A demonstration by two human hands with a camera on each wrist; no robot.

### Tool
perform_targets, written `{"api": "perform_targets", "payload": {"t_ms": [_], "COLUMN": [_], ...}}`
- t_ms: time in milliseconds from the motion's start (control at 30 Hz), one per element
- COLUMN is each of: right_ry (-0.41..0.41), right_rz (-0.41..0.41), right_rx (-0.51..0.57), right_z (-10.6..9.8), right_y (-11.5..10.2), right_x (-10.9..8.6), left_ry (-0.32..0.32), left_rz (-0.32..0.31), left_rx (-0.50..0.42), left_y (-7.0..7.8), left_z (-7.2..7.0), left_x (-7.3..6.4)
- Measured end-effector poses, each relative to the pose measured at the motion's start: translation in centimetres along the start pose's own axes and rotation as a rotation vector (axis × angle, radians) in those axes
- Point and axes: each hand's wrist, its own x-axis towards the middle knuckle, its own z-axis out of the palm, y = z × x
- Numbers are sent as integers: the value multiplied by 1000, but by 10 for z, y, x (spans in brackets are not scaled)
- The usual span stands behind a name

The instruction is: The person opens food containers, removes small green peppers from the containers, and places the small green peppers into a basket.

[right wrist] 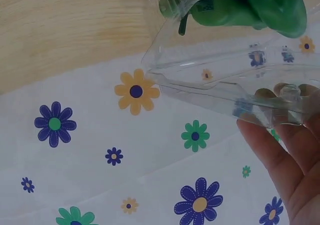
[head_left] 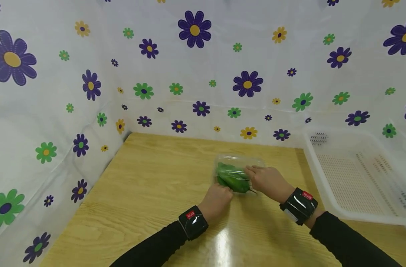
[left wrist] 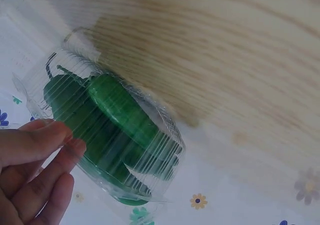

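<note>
A clear plastic box (head_left: 240, 160) lies on the table and holds green peppers (head_left: 234, 180). Their stems point toward the near right corner in the head view. My left hand (head_left: 217, 202) is at the near left side; thumb and fingertips (left wrist: 62, 135) pinch the box's edge in the left wrist view. From the right, my right hand (head_left: 269, 181) reaches over the box. Its fingers (right wrist: 270, 147) grip the clear rim in the right wrist view, with some fingertips seen through the plastic. Whether the lid is fully closed I cannot tell.
A white perforated basket (head_left: 326, 200) stands at the right of the wooden table (head_left: 149, 174). Behind and to the left hangs a white flower-print cloth (head_left: 176, 66). Each wrist wears a black band (head_left: 193, 222).
</note>
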Motion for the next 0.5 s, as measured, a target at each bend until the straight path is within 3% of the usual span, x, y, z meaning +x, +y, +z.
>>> {"api": "perform_targets", "payload": {"t_ms": [200,500], "right_ry": [13,172], "right_rz": [16,195], "right_rx": [63,31], "right_z": [2,9], "right_y": [7,29], "right_x": [2,4], "left_ry": [-20,-50], "left_rz": [-8,-15], "left_rx": [-30,-92], "left_y": [-5,-8], "left_z": [0,-4], "left_x": [2,5]}}
